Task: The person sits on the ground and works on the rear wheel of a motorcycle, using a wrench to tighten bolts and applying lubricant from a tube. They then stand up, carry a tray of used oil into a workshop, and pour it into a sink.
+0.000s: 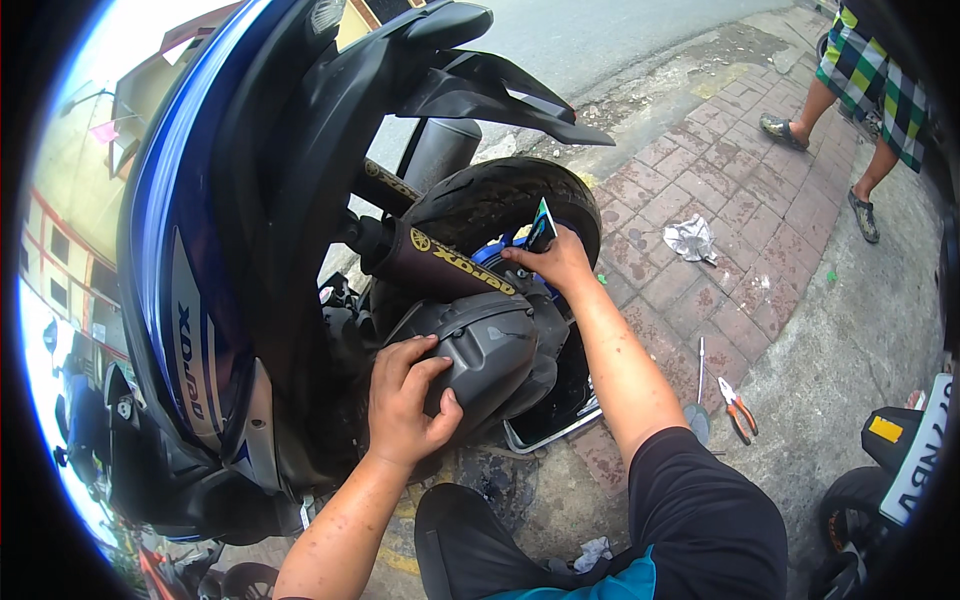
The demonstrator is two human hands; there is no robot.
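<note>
My left hand [410, 400] lies with its fingers apart and slightly bent on the black plastic housing [485, 360] beside the scooter's rear wheel. By the blue wheel rim, my right hand [560, 262] pinches a small dark packet [541, 228] with green and light-blue edges; its exact kind I cannot make out. Around the rim runs the black rear tyre [470, 200]. Between my hands slants a shock absorber in a dark sleeve [440, 262] with yellow lettering. The blue and black scooter body [225, 250] rises on the left.
Orange-handled pliers [740, 412] and a screwdriver [701, 370] lie on the ground to the right. A black tray [555, 432] sits under the wheel. Farther off are a crumpled white cloth [690, 240] and a person in checked shorts [880, 90]. Another motorcycle [870, 490] stands at lower right.
</note>
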